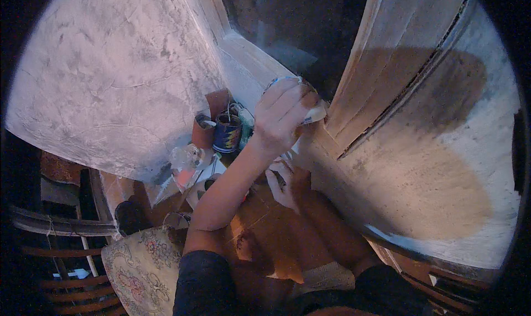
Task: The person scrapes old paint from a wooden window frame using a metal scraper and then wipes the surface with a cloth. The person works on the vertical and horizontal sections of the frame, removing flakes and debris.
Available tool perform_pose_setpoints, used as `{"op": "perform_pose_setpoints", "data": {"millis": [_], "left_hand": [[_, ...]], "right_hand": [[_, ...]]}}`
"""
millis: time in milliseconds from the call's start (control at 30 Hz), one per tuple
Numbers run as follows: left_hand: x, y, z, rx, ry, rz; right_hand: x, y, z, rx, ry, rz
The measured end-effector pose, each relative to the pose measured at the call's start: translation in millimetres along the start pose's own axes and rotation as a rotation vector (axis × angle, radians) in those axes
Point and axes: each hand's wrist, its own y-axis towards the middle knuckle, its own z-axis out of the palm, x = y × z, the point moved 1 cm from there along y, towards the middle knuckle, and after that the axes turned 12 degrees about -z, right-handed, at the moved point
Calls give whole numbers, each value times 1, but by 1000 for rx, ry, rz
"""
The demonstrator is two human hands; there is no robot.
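My left hand is raised over the window ledge, its fingers closed around a rounded object with a blue-and-white edge; the hand covers most of it. A pale flap shows beside it. Lower down, my right hand has its thumb and fingers curled together near a thin pale piece; whether it grips this is unclear. Left of my hands stand a dark blue patterned can and a reddish-brown curled sheet. Another brown sheet rises behind them.
A crumpled clear plastic item lies left of my left forearm. Pale walls flank the window recess, with a wooden frame on the right. Floral fabric is at lower left; a torn orange-brown piece lies below my hands.
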Motion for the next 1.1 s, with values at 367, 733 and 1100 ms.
{"op": "perform_pose_setpoints", "data": {"millis": [367,733,1100], "left_hand": [[-2,1,-2,-21,68,-2],[11,-22,4,-79,61,-24],[-4,-9,3,-84,-13,85]], "right_hand": [[17,-1,5,42,144,60],[10,-11,12,89,210,129],[13,-12,17,156,222,147]]}}
